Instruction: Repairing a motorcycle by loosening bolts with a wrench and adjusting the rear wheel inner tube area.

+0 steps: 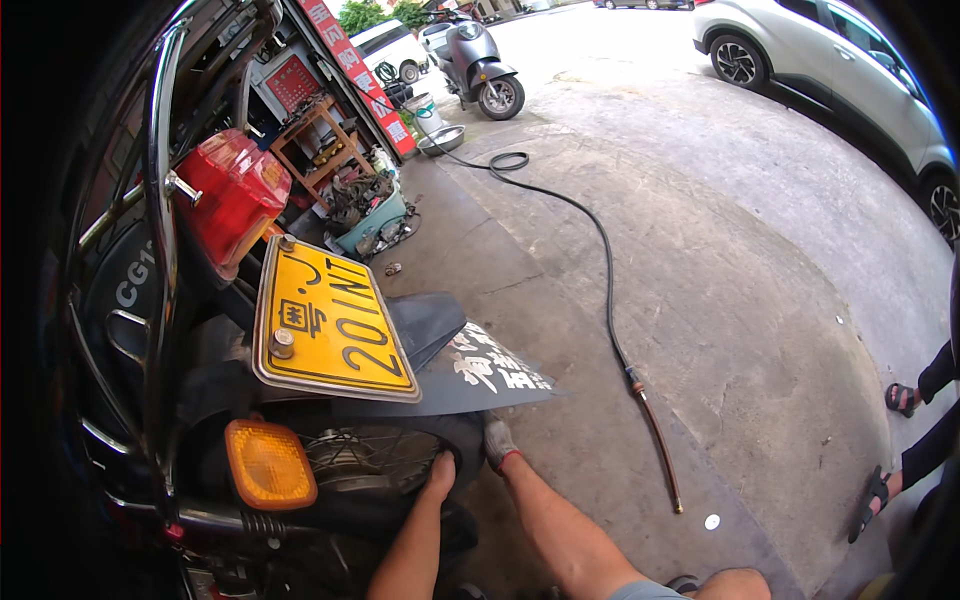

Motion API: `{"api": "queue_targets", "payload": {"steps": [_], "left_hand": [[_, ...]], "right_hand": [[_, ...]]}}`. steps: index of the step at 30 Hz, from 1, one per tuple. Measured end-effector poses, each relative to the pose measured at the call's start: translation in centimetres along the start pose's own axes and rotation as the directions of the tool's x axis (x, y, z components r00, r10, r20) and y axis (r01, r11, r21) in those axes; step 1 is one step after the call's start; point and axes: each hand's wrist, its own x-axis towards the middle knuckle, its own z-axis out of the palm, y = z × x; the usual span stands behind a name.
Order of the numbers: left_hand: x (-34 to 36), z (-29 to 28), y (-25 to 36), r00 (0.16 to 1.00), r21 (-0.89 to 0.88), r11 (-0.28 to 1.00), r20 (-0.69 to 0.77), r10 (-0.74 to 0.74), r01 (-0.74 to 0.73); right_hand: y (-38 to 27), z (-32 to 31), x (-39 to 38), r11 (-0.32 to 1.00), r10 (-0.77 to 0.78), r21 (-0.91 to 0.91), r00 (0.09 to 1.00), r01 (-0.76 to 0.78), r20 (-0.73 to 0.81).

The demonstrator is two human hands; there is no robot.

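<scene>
Both my hands are at the rear wheel of a motorcycle, below its yellow license plate (335, 320) and dark mudguard (440, 395). My left hand (441, 478) reaches in at the spokes, against the inner side of the tire (462, 450); its fingers are hidden. On the tire's outer side is my right hand (499, 440), in a grey work glove with a red cuff. The mudguard and tire cover part of it, so its grip does not show. An orange turn signal (270, 465) sticks out left of the wheel, and a red tail light (230, 195) sits above the plate.
A black air hose (606, 270) with a brown end piece (658, 450) snakes over the concrete. Behind the motorcycle are a teal tub of parts (375, 220) and a wooden shelf (320, 150). A scooter (480, 65), a white car (830, 70) and a sandaled person (905, 470) are farther off.
</scene>
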Motion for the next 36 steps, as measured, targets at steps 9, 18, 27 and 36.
{"api": "queue_targets", "payload": {"steps": [9,18,27,36], "left_hand": [[2.8,-1.8,-3.9,0.996,-0.084,0.996,0.08,0.035,-0.028],[0.0,-1.9,1.6,0.992,-0.444,0.892,0.047,0.118,-0.085],[0.4,-0.8,3.4,0.98,-0.685,0.727,0.105,0.168,-0.051],[-3.0,-3.5,7.3,0.982,-0.881,0.461,-0.015,0.19,-0.103]], "right_hand": [[-1.1,0.4,-0.3,0.958,0.065,0.279,0.998,-0.062,0.001],[-0.3,1.6,-0.2,0.838,0.143,0.538,0.989,-0.097,-0.045],[1.5,0.0,0.3,0.993,-0.012,0.113,0.997,0.02,-0.073],[-4.4,-1.6,-1.2,0.819,0.158,0.545,0.984,-0.176,0.08]]}}
